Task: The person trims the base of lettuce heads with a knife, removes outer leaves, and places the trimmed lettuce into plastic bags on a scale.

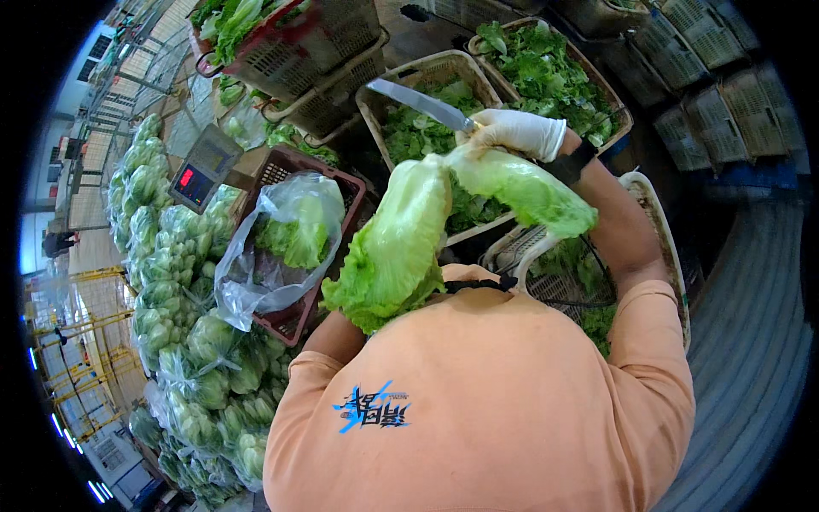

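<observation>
My right hand (512, 133), in a white glove, grips a knife (427, 105) whose blade points up and left. A loose lettuce leaf (524, 192) hangs just below this hand; whether the fingers also pinch it is hard to see. A head of lettuce (400, 237) is up in front of my chest, its pale stem end close to the right hand. My left hand is out of sight; that forearm (336, 336) passes behind the lettuce. To the left, a clear plastic bag (240, 275) with lettuce (297, 237) inside lies open in a dark red crate (356, 185).
A scale display (203, 168) stands beside the red crate. Bagged lettuces (173, 288) are piled along the left. Ahead are two crates of loose leaves (429, 128) (544, 64), with stacked crates (307, 70) beside them. More stacked crates (716, 121) stand at far right.
</observation>
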### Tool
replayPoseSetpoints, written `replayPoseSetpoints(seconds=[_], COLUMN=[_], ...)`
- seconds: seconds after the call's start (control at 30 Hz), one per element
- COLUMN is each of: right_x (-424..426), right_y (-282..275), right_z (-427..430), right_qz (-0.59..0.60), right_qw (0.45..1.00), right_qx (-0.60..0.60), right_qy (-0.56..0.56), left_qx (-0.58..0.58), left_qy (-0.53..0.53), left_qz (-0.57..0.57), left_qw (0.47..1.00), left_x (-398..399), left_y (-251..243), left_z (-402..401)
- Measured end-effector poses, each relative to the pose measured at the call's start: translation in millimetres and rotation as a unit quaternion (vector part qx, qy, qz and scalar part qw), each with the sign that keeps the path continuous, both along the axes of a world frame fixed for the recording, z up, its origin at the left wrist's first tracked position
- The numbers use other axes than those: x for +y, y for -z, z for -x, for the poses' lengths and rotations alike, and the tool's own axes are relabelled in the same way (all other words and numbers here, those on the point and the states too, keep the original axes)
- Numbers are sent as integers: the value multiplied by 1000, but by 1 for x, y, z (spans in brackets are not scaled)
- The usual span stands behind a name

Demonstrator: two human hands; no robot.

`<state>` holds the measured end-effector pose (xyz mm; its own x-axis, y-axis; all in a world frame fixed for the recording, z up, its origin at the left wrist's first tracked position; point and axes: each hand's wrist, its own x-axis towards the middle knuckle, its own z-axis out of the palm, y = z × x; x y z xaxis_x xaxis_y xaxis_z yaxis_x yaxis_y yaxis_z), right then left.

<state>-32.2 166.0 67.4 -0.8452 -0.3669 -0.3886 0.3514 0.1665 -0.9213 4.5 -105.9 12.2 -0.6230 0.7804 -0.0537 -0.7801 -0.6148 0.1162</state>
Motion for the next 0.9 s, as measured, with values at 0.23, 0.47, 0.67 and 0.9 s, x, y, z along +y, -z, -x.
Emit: replayPoseSetpoints(seconds=[0.23,0.47,0.67,0.9], right_x=[47,-42,-119,-138], right_y=[18,49,1,18], right_z=[6,-30,-62,-43], right_qz=[-319,-72,11,-95], right_qw=[931,953,942,890], right_qx=[72,134,269,321], right_qy=[165,261,199,310], left_qx=[-23,-192,14,62], left_qy=[-57,-77,-168,-278], left_qz=[-25,-162,-26,173], left_qw=[998,965,985,943], left_x=[-23,-28,-17,-17], left_y=[-13,32,46,8], left_z=[-2,22,29,21])
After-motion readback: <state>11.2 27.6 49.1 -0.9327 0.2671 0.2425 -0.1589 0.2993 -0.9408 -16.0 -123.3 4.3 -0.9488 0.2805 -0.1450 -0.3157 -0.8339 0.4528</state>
